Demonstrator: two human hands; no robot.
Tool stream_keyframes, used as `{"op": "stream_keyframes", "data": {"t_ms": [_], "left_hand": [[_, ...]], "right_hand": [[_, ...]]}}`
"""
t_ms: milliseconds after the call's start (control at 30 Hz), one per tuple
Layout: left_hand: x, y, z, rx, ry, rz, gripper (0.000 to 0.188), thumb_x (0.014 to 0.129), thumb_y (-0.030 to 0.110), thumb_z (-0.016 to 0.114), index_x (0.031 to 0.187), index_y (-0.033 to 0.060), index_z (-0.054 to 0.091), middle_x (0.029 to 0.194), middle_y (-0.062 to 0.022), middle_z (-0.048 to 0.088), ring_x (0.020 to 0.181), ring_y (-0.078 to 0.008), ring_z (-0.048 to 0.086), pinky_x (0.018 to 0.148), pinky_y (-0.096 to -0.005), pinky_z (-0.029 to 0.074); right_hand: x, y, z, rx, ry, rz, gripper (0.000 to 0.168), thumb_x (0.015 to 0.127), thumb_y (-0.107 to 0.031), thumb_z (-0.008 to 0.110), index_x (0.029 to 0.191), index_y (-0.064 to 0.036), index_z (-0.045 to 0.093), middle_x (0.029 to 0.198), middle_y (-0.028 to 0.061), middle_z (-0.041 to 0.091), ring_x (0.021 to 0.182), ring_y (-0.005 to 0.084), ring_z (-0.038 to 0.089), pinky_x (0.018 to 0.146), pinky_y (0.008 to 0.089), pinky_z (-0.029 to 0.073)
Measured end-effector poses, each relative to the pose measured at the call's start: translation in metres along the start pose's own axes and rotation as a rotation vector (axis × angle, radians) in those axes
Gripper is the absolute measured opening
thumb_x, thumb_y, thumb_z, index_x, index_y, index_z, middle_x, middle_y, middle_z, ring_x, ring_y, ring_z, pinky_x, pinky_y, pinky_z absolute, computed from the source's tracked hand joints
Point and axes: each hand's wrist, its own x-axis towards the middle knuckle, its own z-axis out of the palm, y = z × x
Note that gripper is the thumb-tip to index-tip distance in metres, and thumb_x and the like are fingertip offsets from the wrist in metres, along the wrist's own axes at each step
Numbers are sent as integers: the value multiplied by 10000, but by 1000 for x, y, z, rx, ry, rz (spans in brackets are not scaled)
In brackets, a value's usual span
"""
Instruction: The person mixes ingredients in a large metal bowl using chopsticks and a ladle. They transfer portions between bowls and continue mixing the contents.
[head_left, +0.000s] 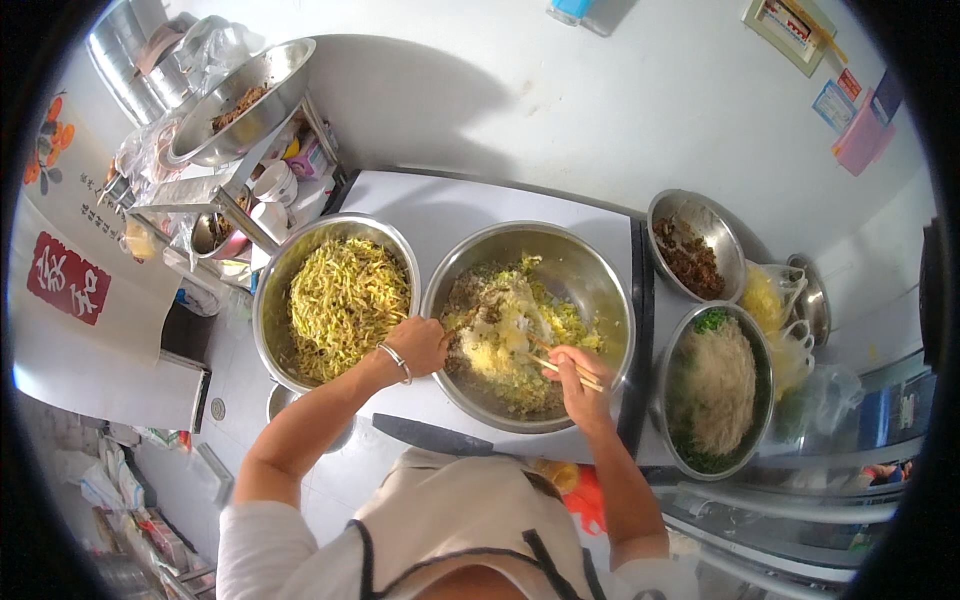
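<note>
A wide stainless steel bowl (592, 274) holds a mixture (510, 337) of chopped yellow-green pieces, pale strands and a white and pale-yellow seasoning heap. My right hand (586, 397) grips a pair of wooden chopsticks (541, 343), their tips down in that mixture. My left hand (420, 346), with a silver bangle on the wrist, is closed at the bowl's left rim around a thin brown utensil (461, 326); its far end is buried in the food. Just left stands a second steel bowl (264, 322), heaped with shredded yellow-green vegetable (345, 300).
Right of the white table (480, 199) stand a bowl of brown filling (686, 259) and a bowl of pale strands over chopped greens (716, 390). A large knife (431, 435) lies along the near edge. A metal rack (225, 199) carries another bowl (274, 82) at upper left.
</note>
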Motion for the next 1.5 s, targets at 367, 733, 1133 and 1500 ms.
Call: {"op": "stream_keyframes", "data": {"t_ms": [367,733,1133,1500], "left_hand": [[32,-12,-44,263,-48,-13,155,780,112,583,786,13,701,771,-215,685,768,-341,699,684,-423,567],[38,14,-21,182,-188,348,188,761,134,579,777,-15,693,764,-231,676,784,-383,687,696,-442,564],[95,11,-5,256,-183,89,168,776,138,598,878,47,695,839,-170,699,818,-330,699,702,-419,568],[120,17,-29,400,-164,198,161,755,129,630,870,48,708,874,-165,702,850,-320,697,714,-415,569]], "right_hand": [[34,-21,-49,-491,-84,-114,146,908,-60,570,965,2,689,834,118,687,635,140,655,557,230,511],[10,17,-30,-254,50,-32,164,896,-117,585,888,9,690,760,79,667,690,116,612,617,269,477],[54,78,-38,-405,37,-99,157,913,-110,587,941,7,687,800,89,666,690,146,653,613,269,508],[84,42,-66,-599,-42,-259,157,883,-49,606,1018,-23,682,863,117,665,755,206,649,654,313,502]]}}
